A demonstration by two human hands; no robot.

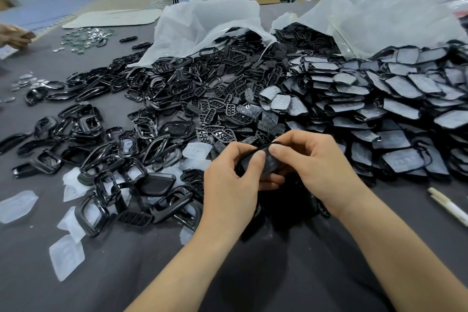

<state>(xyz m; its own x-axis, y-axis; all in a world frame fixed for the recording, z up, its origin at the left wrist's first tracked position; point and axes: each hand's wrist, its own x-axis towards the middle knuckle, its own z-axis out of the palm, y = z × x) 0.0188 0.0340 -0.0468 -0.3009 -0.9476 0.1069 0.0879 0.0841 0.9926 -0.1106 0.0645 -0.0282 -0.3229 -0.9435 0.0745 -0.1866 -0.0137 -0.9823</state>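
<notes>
above the near edge of the grey tabletop (253, 286), both hands meet on one black key-fob shell (268, 163); left hand (231, 180) pinches it with thumb on top, right hand (314, 162) grips its upper edge. heaps of black frames (157, 88) lie left, wrapped covers (379, 99) right, clear inserts (66, 256) near left, a pen (449, 206) far right.

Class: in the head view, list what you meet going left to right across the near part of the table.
Translucent pad → black frame → left hand → black part held between both hands → right hand → white pen.
</notes>
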